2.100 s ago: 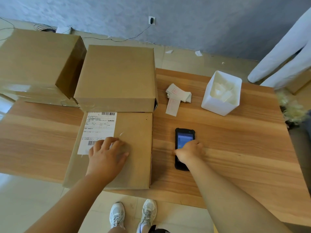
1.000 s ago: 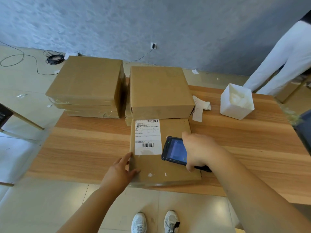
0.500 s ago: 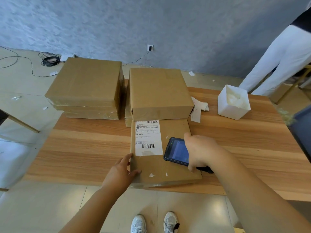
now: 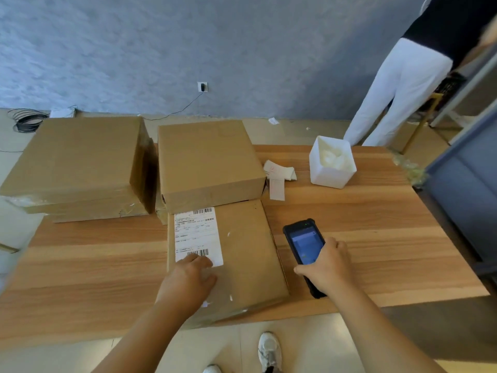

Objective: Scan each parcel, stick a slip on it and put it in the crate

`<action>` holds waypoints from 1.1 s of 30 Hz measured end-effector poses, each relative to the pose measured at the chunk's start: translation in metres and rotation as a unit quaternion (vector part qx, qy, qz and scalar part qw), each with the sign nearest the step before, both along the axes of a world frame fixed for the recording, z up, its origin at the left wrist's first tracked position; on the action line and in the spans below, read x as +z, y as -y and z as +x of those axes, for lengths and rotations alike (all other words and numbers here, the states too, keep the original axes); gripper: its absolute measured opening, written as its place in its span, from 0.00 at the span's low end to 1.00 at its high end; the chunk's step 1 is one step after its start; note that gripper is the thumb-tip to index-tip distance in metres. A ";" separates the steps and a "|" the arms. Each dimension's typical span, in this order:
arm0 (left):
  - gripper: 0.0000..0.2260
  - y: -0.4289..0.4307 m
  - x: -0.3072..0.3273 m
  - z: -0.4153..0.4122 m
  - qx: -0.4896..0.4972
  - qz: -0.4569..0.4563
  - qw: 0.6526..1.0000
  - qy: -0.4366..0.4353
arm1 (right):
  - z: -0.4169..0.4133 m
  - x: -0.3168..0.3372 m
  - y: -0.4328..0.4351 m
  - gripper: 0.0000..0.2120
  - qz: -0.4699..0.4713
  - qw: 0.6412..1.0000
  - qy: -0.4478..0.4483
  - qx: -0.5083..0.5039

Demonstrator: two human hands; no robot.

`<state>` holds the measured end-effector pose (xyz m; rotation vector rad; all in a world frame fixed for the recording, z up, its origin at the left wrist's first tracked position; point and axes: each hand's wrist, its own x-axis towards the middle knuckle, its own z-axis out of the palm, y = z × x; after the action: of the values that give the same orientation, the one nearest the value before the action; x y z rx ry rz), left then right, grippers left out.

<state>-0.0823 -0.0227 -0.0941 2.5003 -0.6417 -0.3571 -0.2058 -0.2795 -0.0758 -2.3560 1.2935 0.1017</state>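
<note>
Under the flat, released left hand point(image 4: 188, 278), labelled parcel point(image 4: 242, 265); scanner point(image 4: 304, 246) beside it, in right-hand point(image 4: 328, 267) grip.

Wooden tabletop point(image 4: 376, 224) fills the middle, pale tiled floor point(image 4: 309, 343) showing below its near edge. Behind it a blue-grey wall point(image 4: 242, 49), a socket point(image 4: 202, 86) on it with a dark cable point(image 4: 177, 111) trailing down to the left. A coil of black wire point(image 4: 28, 120) lies on the floor far left. At right, a person in white trousers point(image 4: 398, 92) stands beyond the far corner.
</note>
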 end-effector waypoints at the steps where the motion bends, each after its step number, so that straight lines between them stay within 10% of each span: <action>1: 0.11 0.010 0.000 0.000 -0.013 0.002 1.000 0.003 | -0.004 -0.006 0.011 0.42 -0.005 1.000 -0.021 -0.014; 11: 0.12 0.099 0.000 0.002 -0.072 0.005 0.997 0.028 | -0.014 -0.052 0.101 0.38 0.047 0.989 -0.141 -0.020; 23: 0.13 0.141 -0.004 0.009 0.017 0.053 0.997 0.058 | 0.014 -0.081 0.150 0.56 0.041 0.983 -0.168 0.064; 33: 0.15 0.141 -0.003 0.017 0.053 0.060 0.993 0.087 | 0.118 -0.067 0.167 0.30 0.098 0.978 -0.062 0.172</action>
<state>-0.0654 -0.1636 -0.0968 2.6886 -0.5667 -0.1439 -0.0876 -0.4469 -0.1432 -2.4057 0.8681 0.4679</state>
